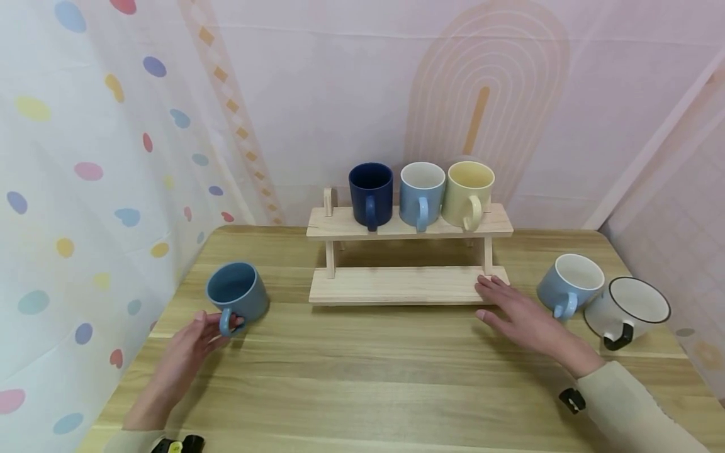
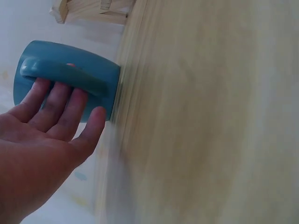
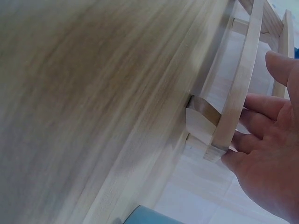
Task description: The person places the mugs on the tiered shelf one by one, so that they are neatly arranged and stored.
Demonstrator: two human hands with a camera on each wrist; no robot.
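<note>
A teal-blue mug (image 1: 249, 301) stands upright at the left of the table, its handle (image 2: 65, 74) facing the person. My left hand (image 1: 189, 349) holds that handle, with fingertips passed through the loop. At the centre is a two-tier wooden shelf (image 1: 396, 286). On the right end of its lower board, the fingers of my right hand (image 1: 518, 318) rest, fairly straight and holding nothing. The upper board carries a navy mug (image 1: 362, 201), a light blue mug (image 1: 413, 204) and a yellow mug (image 1: 460, 204) in a row.
Right of the shelf stand another light blue mug (image 1: 557, 289) and a white mug with a black rim (image 1: 617, 314), both near my right forearm. The wooden table (image 1: 362, 384) ends at a patterned curtain (image 1: 340, 94) behind and at the sides.
</note>
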